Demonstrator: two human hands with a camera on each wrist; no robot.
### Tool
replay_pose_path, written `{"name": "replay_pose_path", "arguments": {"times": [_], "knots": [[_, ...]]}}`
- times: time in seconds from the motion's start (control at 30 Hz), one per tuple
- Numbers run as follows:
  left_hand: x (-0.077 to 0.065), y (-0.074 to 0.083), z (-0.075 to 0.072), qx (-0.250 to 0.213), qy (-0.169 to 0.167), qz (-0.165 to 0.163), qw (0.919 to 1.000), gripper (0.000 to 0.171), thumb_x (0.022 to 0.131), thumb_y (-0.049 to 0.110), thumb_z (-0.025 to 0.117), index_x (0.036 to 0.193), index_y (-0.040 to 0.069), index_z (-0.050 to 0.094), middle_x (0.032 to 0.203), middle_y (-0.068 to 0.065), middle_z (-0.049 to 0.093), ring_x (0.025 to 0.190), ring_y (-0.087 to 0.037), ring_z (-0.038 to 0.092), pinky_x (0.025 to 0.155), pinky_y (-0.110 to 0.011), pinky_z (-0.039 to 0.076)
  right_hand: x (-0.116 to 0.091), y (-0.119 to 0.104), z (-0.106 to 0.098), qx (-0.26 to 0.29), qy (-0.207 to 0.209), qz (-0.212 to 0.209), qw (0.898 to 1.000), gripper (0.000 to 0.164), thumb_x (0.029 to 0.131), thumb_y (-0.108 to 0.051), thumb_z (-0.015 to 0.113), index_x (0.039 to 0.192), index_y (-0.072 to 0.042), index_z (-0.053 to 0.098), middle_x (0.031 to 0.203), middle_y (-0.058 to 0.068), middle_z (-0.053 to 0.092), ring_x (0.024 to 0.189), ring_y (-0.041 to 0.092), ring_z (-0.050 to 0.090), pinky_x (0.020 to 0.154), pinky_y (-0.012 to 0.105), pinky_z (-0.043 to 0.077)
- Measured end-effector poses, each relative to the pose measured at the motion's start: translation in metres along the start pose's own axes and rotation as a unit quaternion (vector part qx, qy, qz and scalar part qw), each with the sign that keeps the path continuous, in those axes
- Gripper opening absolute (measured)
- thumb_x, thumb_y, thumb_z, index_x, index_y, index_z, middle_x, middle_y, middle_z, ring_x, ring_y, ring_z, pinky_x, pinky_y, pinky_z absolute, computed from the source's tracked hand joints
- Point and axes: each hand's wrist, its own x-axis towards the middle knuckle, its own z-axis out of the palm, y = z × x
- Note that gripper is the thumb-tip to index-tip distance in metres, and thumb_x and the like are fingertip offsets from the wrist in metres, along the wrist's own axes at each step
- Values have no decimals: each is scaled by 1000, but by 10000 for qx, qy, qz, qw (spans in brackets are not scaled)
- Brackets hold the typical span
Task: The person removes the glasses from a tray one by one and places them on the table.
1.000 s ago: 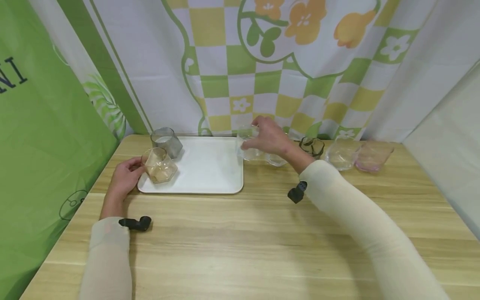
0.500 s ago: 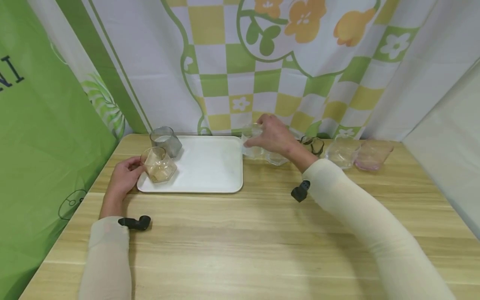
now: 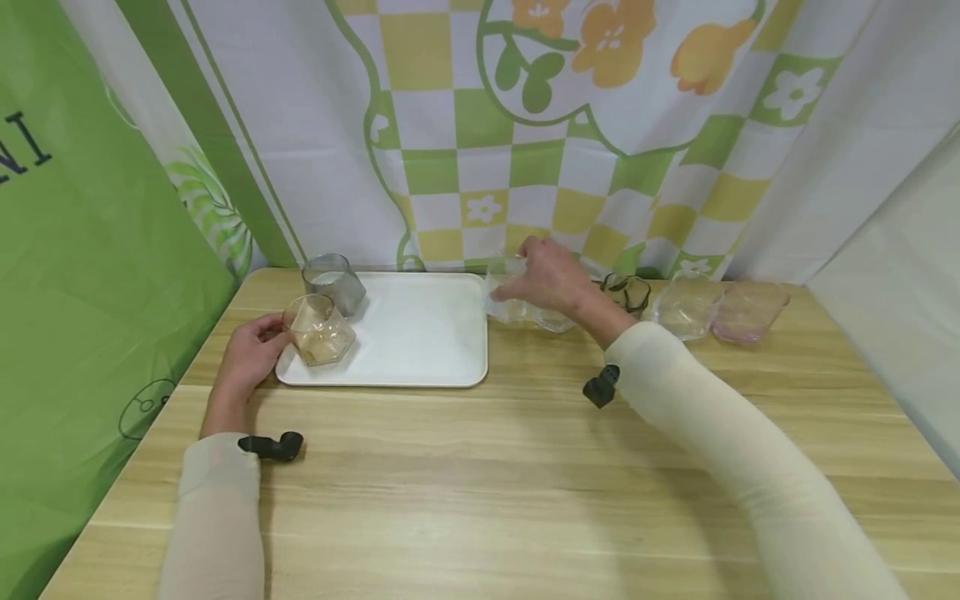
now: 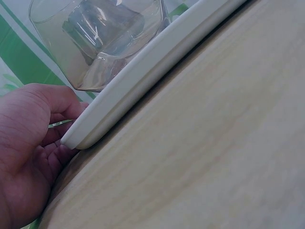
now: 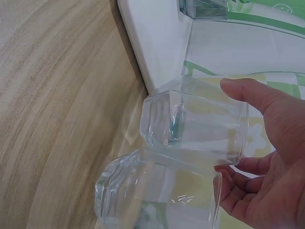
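My right hand (image 3: 551, 279) pinches a clear faceted glass (image 5: 195, 121) near its rim, thumb on one side and fingers on the other. The glass stands beside the right end of a white tray (image 3: 420, 333). A second clear glass (image 5: 157, 191) is right against it, partly behind my hand in the head view. At the tray's left front corner, my left hand (image 3: 251, 354) grips the rim with its fingertips. Close by those fingers, an amber glass (image 3: 321, 333) sits on the tray. Behind it is a smoky grey glass (image 3: 335, 287).
Right of my right hand a row continues along the back of the wooden table (image 3: 450, 500): a dark-tinted wavy glass (image 3: 626, 293), a clear glass (image 3: 686, 308) and a pinkish glass (image 3: 747, 312). A patterned curtain (image 3: 420, 108) hangs just behind.
My right hand has moved slightly to the right with the clear glass, from the tray's right edge to just beside it, then a little lower. The left hand and tray stay put.
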Motion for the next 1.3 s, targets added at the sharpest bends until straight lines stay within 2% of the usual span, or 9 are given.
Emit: {"name": "replay_pose_path", "arguments": {"times": [0.2,0.4,0.7,1.17,1.3], "knots": [[-1,2,-1,25,-112,1,9999,44,101,12,59,139,-10,57,121,-25,60,101,-14,54,87,-21,41,1,1,3,-274,-68,60,9996,92,79,-51,86,143,3,49,135,20,55,118,36,54,100,50,48],[-1,2,0,4,-88,-18,10000,42,101,11,60,138,-10,58,119,-23,60,97,-10,53,86,-20,41,0,3,5,-463,-127,73,9988,90,80,-50,86,142,4,49,136,22,55,121,38,53,103,50,46],[0,3,0,-58,-110,-71,9999,44,101,12,60,139,-9,56,123,-24,60,99,-10,54,87,-21,41,0,7,7,-433,-208,81,9988,90,82,-49,86,142,5,48,137,24,52,123,40,51,104,51,44],[-1,3,0,-69,-73,-62,9999,42,101,12,60,138,-9,58,121,-22,60,98,-7,53,87,-20,41,0,4,7,-752,-290,72,9967,91,84,-52,82,145,5,46,138,26,53,125,42,50,106,52,43],[-1,2,0,-79,-56,-44,9999,42,101,12,60,138,-9,59,120,-21,60,96,-6,52,86,-20,41,-1,1,6,-940,-339,64,9950,92,86,-55,80,146,5,46,140,27,52,129,45,47,110,54,39]]}}
